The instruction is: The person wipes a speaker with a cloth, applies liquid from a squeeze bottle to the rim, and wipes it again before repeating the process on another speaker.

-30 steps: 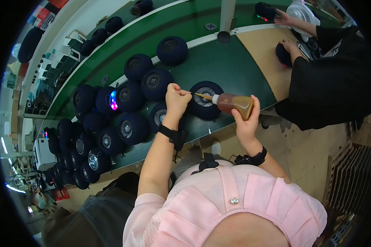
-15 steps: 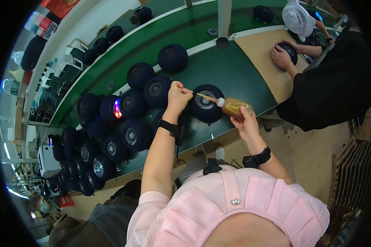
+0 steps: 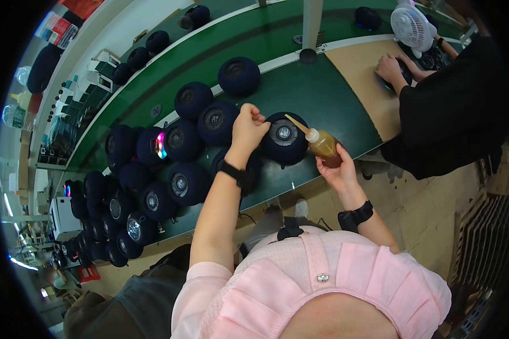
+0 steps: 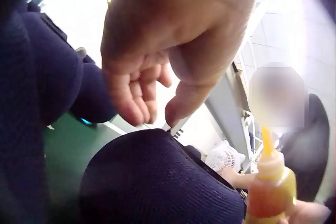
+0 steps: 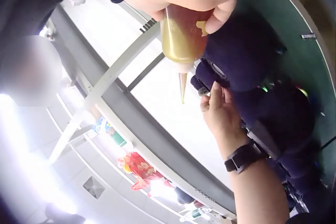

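A dark blue, fabric-covered round unit (image 3: 285, 153) with a grey disc on its face lies on the green table. At its left edge is my left hand (image 3: 249, 133); in the left wrist view this hand (image 4: 163, 29) has loosely bent fingers, the thumb tip close to the unit's rim (image 4: 152, 176), and a gap between thumb and forefinger. My right hand (image 3: 340, 173) grips a squeeze bottle (image 3: 326, 148) of amber liquid by its lower part. The bottle's thin nozzle points up-left over the unit's right side. The right wrist view shows the bottle (image 5: 184, 40) nozzle-down in view.
Many similar round units (image 3: 182, 140) crowd the table to the left, one with coloured lights. At the upper right, a person in black (image 3: 452, 113) handles another unit on a tan board (image 3: 362, 73), beside a white fan (image 3: 411, 27). A grey post (image 3: 312, 28) stands at the back.
The bottle has tilted more upright, and its nozzle has moved away from my left fingertips. My left fingers have loosened from their pinch. The person in black has brought both hands to one unit.
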Demonstrator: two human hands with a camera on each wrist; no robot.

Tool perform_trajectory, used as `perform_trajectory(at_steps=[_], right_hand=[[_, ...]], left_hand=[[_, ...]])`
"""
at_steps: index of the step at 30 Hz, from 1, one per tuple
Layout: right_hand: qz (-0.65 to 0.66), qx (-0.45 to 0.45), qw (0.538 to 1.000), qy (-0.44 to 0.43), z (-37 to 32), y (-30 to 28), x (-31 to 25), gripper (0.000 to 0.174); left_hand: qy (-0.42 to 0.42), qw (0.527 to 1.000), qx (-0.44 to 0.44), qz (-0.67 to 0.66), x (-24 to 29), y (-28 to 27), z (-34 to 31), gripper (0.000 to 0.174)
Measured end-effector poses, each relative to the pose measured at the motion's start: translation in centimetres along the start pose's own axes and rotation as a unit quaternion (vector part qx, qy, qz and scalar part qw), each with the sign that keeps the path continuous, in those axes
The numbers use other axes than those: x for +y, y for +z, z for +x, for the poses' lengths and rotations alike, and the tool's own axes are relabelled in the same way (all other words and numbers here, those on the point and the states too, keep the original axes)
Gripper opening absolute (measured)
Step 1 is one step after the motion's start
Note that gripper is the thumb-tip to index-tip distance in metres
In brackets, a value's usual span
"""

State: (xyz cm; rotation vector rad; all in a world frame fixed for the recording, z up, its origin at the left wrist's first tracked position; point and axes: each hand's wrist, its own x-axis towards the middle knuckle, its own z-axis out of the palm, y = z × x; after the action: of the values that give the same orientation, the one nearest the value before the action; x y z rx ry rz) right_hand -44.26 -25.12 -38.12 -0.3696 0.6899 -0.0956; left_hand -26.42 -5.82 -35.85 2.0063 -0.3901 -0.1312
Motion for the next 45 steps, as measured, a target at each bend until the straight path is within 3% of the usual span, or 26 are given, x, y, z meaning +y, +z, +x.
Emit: perform_trajectory(at_steps=[2, 6, 7, 11, 13, 14, 16, 17, 19, 20, 22, 24, 26, 29, 32, 34, 35, 37, 39, 43, 45], right_hand=[[0.034, -0.016, 0.999, 0.037, 0.3, -0.1, 0.0, 0.036], [0.080, -0.067, 0.989, 0.102, 0.9, 0.1, 0.7, 0.036], [0.082, -0.063, 0.988, 0.114, 1.0, 0.1, 0.8, 0.036], [0.076, -0.067, 0.986, 0.132, 1.4, 0.6, 1.1, 0.036], [0.077, -0.081, 0.984, 0.138, 1.2, 1.0, 1.0, 0.036], [0.077, -0.079, 0.984, 0.139, 1.1, 0.8, 1.1, 0.036], [0.087, -0.080, 0.981, 0.152, 1.2, 0.7, 0.7, 0.036], [0.086, -0.082, 0.982, 0.148, 1.2, 0.8, 0.4, 0.036], [0.076, -0.097, 0.982, 0.145, 0.8, 0.6, 0.1, 0.041], [0.076, -0.095, 0.982, 0.145, 0.8, 0.4, -0.1, 0.041], [0.072, -0.127, 0.979, 0.146, 0.8, -0.2, -0.4, 0.040], [0.068, -0.131, 0.978, 0.145, 0.6, -0.4, -0.4, 0.041], [0.059, -0.139, 0.978, 0.141, 0.4, -0.4, -0.5, 0.042], [0.042, -0.156, 0.981, 0.104, -0.4, 0.0, -0.6, 0.042], [0.002, -0.099, 0.995, 0.025, -1.6, 0.5, -0.6, 0.042], [-0.046, -0.081, 0.993, -0.070, -1.8, 0.4, -0.7, 0.042], [-0.044, -0.081, 0.993, -0.072, -1.8, 0.3, -0.9, 0.042], [-0.116, -0.064, 0.976, -0.171, -1.7, 0.1, -1.0, 0.042], [-0.109, -0.057, 0.975, -0.185, -1.8, 0.4, -1.2, 0.042], [-0.100, -0.070, 0.973, -0.197, -1.1, 0.0, -1.3, 0.042], [-0.098, -0.074, 0.974, -0.190, -0.8, 0.1, -1.3, 0.043]], left_hand=[[-0.050, 0.992, 0.084, 0.079, 1.0, 0.1, -2.5, 0.035], [-0.238, 0.970, 0.048, -0.014, 0.1, 3.8, -6.3, 0.034], [-0.189, 0.977, 0.086, 0.046, 1.7, 3.7, -6.6, 0.036], [-0.211, 0.966, 0.083, 0.121, 3.0, 3.3, -5.6, 0.037], [0.014, 0.981, 0.149, 0.126, 3.2, 3.3, -6.0, 0.034], [0.012, 0.981, 0.148, 0.126, 3.3, 3.3, -6.1, 0.034], [0.096, 0.975, 0.173, 0.102, 4.3, 3.0, -5.8, 0.031], [0.099, 0.975, 0.173, 0.099, 4.8, 2.9, -6.1, 0.031], [0.040, 0.991, 0.078, -0.098, 5.5, 2.4, -8.3, 0.036], [0.038, 0.991, 0.078, -0.098, 5.4, 2.4, -9.5, 0.036], [-0.120, 0.991, 0.060, -0.024, 4.6, 2.4, -11.3, 0.040], [-0.175, 0.981, 0.074, -0.031, 3.3, 3.8, -10.6, 0.044], [-0.129, 0.984, 0.099, 0.073, 4.0, 4.5, -8.7, 0.045], [-0.141, 0.976, 0.121, 0.112, 2.0, 5.2, -6.4, 0.040], [-0.174, 0.968, 0.134, 0.123, 2.3, 4.3, -5.0, 0.033], [-0.138, 0.962, 0.150, 0.182, 2.3, 3.5, -4.4, 0.031], [-0.093, 0.959, 0.169, 0.207, 2.6, 3.3, -4.3, 0.026], [-0.066, 0.957, 0.147, 0.242, 3.4, 2.6, -3.9, 0.023], [-0.002, 0.939, 0.147, 0.311, 3.2, 2.5, -3.4, 0.017], [0.018, 0.913, 0.134, 0.385, 2.1, 2.5, -2.3, 0.017], [0.067, 0.908, 0.108, 0.399, 1.6, 2.2, -1.9, 0.017]])
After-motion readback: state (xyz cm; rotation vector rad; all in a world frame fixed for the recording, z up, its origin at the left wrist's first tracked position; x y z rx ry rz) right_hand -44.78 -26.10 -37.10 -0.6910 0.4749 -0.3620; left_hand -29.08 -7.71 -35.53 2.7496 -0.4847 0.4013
